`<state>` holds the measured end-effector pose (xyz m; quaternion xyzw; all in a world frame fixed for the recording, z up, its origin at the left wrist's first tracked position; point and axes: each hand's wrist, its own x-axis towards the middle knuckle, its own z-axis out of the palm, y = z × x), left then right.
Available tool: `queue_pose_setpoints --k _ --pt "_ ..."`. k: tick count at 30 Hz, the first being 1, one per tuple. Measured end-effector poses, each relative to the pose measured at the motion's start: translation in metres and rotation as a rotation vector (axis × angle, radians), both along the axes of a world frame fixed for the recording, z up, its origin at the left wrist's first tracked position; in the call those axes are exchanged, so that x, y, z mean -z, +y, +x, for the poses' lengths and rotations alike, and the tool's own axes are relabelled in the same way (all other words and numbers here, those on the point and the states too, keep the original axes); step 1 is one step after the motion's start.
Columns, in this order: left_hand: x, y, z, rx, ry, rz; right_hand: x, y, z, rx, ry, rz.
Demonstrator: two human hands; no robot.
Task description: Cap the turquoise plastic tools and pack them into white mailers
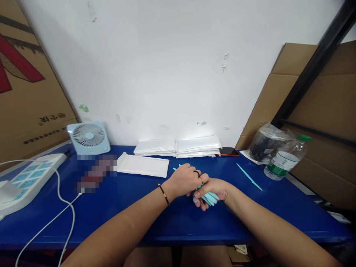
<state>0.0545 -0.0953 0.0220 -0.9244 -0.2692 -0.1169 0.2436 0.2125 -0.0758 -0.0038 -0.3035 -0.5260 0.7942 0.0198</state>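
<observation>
Over the blue table (178, 218), a bundle of thin turquoise plastic sticks (211, 199) is held between both hands. My right hand (210, 189) is closed around the bundle, with the blunt ends showing below the thumb. Lying across it, my left hand (186, 180) is closed on the upper part of the sticks; a couple of thin tips stick out past its knuckles. The fingers hide most of the bundle's middle. One loose turquoise stick (249, 177) lies on the table to the right. A flat white packet (143, 165) rests beyond my left hand.
Stacked white packets (198, 147) sit against the wall, with a phone (229, 151) beside them. At right stand a bottle (287, 159) and a bagged dark item (264, 142). A fan (89, 137), power strip (33, 181) and white cable (59, 185) occupy the left side.
</observation>
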Motion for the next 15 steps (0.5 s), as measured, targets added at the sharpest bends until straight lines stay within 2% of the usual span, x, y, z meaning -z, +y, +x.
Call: queue_pose_setpoints --k 4,8,10,12,13,15 --pt "0.005 0.001 -0.007 0.010 0.043 -0.005 0.005 -0.010 -0.011 0.095 -0.043 -0.030" --pt "-0.001 -0.001 -0.012 -0.050 0.002 -0.030 0.002 -0.010 -0.014 0.212 -0.132 0.217" --pt "-0.003 -0.001 -0.021 -0.186 -0.153 -0.013 0.002 -0.005 -0.010 0.251 -0.135 0.359" --pt "0.001 0.001 -0.037 -0.411 -0.344 -0.045 0.002 0.003 -0.002 0.356 -0.080 0.453" --pt "0.005 0.003 -0.046 -0.532 -0.413 -0.109 0.003 0.008 0.002 0.457 -0.023 0.489" --pt "0.018 0.006 -0.064 -0.690 -0.409 -0.352 0.007 0.018 0.009 0.720 0.128 0.562"
